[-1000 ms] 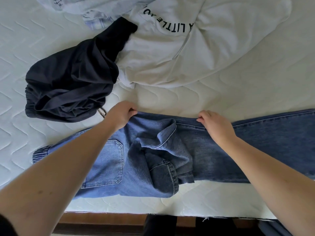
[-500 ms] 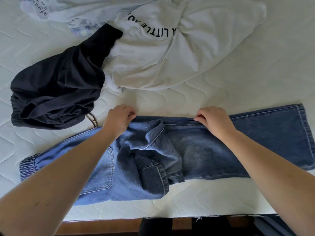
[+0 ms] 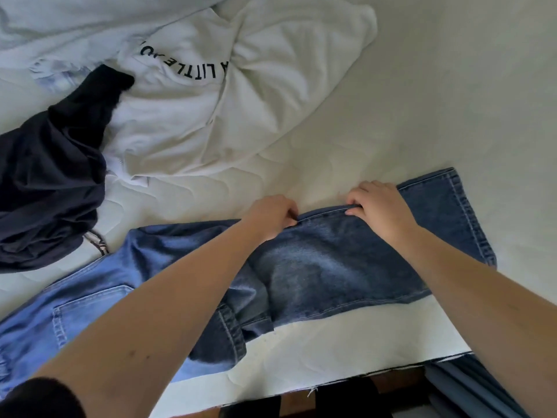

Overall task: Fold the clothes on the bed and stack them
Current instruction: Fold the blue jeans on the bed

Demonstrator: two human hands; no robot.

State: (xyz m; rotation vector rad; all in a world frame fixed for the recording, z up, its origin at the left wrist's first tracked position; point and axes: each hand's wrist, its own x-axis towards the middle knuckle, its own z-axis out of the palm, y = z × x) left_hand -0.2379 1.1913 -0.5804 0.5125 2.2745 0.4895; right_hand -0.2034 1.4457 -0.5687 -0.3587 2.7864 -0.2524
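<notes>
A: Head view: both hands pinch jeans (image 3: 346,267) far edge; left hand (image 3: 271,215), right hand (image 3: 379,206).
B: Where?
A: Bed (image 3: 452,101) near edge, long axis 9-to-3, hem at 3, right hand nearer.

Jeans (image 3: 346,267): blue denim, faded unevenly. Lighter wash on the left portion w/ back pocket, darker indigo on the right leg, pale worn patch approx. mid-leg. Seams and hem stitched in light contrast thread.

Sweatshirt (image 3: 229,110): white, black block lettering in a curved line, seen upside down.

Dark garment (image 3: 51,182): navy to near-black, plain, no pattern visible.

Pale garment (image 3: 75,28): very light blue-white; a small light-blue checked area at its lower edge.

Mattress (image 3: 437,101): off-white, quilted w/ wavy stitch lines.

Sleeve (image 3: 39,399) at lower left: black.
</notes>
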